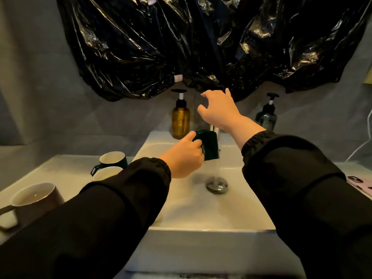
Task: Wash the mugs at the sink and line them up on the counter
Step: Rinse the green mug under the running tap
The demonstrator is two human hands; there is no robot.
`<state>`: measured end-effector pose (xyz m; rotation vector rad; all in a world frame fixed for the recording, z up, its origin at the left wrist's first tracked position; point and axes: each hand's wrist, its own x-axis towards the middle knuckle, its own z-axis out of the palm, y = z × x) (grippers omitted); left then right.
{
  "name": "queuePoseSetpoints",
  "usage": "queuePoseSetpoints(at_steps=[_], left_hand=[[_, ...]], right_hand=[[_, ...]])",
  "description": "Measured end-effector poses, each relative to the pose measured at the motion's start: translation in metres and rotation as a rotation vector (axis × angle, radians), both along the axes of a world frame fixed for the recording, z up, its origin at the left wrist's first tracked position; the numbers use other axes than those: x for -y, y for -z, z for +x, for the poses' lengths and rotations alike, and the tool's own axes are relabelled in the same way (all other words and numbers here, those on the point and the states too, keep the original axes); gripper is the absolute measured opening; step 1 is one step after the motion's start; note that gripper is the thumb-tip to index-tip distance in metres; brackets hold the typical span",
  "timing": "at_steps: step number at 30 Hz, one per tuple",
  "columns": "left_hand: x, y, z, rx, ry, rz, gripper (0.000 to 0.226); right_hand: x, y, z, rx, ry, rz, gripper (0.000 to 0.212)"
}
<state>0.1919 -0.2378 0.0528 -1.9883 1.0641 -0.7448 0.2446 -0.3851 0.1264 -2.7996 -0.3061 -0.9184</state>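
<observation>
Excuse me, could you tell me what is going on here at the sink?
A person is washing mugs. The left hand grips a dark green mug, tilted at the running water over the sink. The right hand is raised above the mug, open, holding nothing. On the counter at left stand a second green mug, a partly hidden mug and a brown mug.

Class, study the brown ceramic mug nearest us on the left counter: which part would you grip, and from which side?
Grip the brown ceramic mug by its loop handle, coming from the left. It stands upright with liquid inside, and the handle juts leftward, unobstructed, so a handle grip should keep it level.
</observation>
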Motion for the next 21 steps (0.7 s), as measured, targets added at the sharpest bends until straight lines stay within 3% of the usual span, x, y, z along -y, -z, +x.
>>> queuePoseSetpoints(at_steps=[6,9,12,16,18,21], left_hand=[[0.002,-0.002,-0.014,0.059,-0.059,0.167,0.026],[-0.003,-0.003,-0.027,-0.019,-0.087,0.035,0.024],[-0.013,-0.002,-0.04,-0.224,-0.161,-0.442,0.016],[-0.037,-0.004,-0.037,-0.808,-0.367,-1.477,0.026],[-0.059,-0.008,-0.041,-1.13,-0.32,-1.998,0.03],[-0.103,-0.01,-0.055,-1.406,-0.13,-2.373,0.031]], right_hand=[[-0.003,-0.003,-0.012,-0.096,0.027,-0.029,0.058],[-0.009,0.012,-0.031,-0.126,0.018,-0.079,0.057],[-0.012,0.038,-0.055,-0.126,-0.039,-0.034,0.054],[-0.014,0.067,-0.082,-0.256,-0.065,0.152,0.05],[-0.019,0.074,-0.094,-0.318,-0.075,0.226,0.049],[-0.041,0.074,-0.113,-0.363,-0.15,0.257,0.04]])
